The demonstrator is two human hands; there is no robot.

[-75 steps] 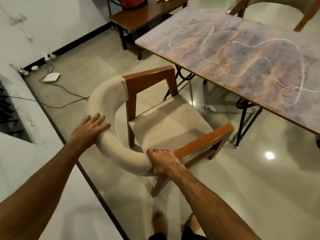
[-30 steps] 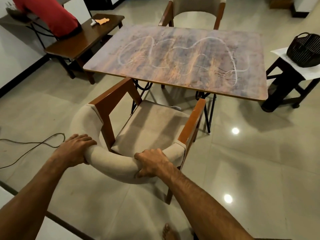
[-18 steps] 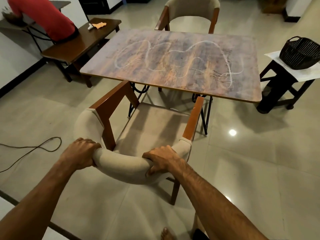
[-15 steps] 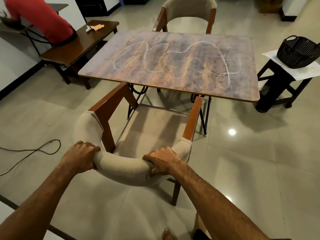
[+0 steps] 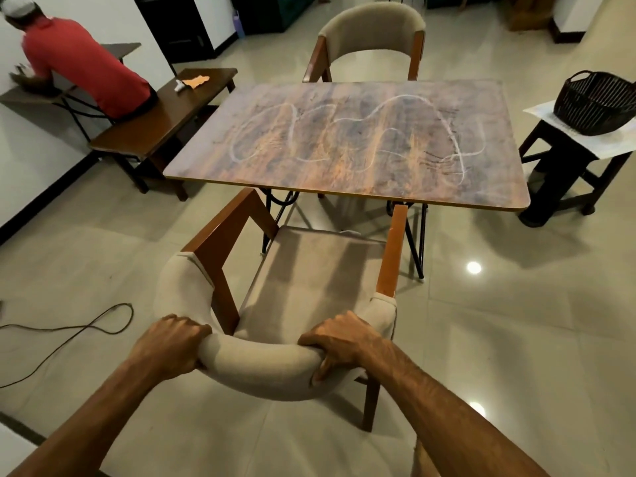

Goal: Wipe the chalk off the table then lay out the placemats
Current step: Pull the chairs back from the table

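The room has a glossy pale tiled floor (image 5: 516,339) with a wood-grain table (image 5: 347,187) standing at its centre. White looping chalk lines (image 5: 444,129) cover most of the table top, running from the left half to the right edge; the surface is unwiped and carries no placemats.

Directly in front of you, a near chair (image 5: 309,270) with wooden arms and a padded beige backrest faces the table, its front edge just under the table's near side. Your left hand (image 5: 170,347) is wrapped over the left part of the curved backrest, fingers curled closed on the padding. Your right hand (image 5: 344,342) clamps the right part of the same backrest, fingers over the top and thumb beneath.

A second chair (image 5: 371,36) stands at the table's far side. To the left is a dark wooden bench (image 5: 165,122), where a person in a red shirt (image 5: 82,67) sits. To the right, a dark woven basket (image 5: 595,103) rests on a small stool (image 5: 564,166).
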